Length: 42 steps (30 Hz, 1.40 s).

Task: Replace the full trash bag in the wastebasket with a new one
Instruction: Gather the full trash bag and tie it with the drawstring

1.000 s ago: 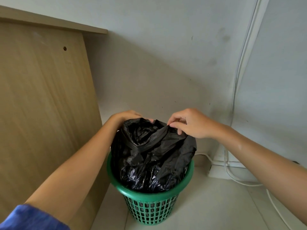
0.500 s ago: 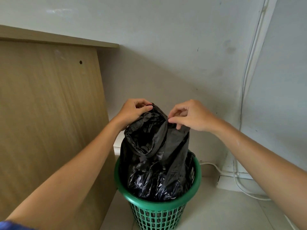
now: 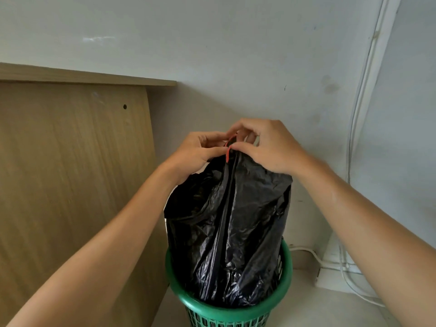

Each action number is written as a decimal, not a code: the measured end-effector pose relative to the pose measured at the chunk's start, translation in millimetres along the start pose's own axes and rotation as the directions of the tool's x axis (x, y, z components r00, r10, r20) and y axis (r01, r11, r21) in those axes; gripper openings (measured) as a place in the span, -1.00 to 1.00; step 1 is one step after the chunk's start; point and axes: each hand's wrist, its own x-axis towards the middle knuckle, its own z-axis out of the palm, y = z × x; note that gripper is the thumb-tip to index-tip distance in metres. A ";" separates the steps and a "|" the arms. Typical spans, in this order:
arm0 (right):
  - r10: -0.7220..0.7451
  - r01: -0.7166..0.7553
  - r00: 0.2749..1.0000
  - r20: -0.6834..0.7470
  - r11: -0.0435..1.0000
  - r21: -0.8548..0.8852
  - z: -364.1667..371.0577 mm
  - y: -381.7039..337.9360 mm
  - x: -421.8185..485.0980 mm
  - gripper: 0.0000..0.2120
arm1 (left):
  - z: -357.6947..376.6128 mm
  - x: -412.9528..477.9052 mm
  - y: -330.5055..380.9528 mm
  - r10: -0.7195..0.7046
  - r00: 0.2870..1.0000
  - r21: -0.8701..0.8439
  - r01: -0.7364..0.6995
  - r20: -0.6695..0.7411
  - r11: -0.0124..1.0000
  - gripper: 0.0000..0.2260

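A black trash bag (image 3: 231, 220) stands tall out of a green mesh wastebasket (image 3: 236, 312) on the floor, its lower part still inside the basket. Both hands meet at the bag's gathered top. The left hand (image 3: 200, 153) is curled closed around the bunched plastic from the left side. The right hand (image 3: 266, 147) pinches the neck from the right, thumb and fingers closed on it. A short red strip (image 3: 228, 155) shows between the two hands. A wooden panel (image 3: 70, 173) stands to the left, white cables (image 3: 354, 274) to the right.
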 end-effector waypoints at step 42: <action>0.511 -0.408 0.857 0.066 0.595 0.693 -12.6 37.3 -12.6 -0.89 | 41.9 2.0 -58.0 -0.075 0.989 0.206 0.048 0.125 0.977 -0.82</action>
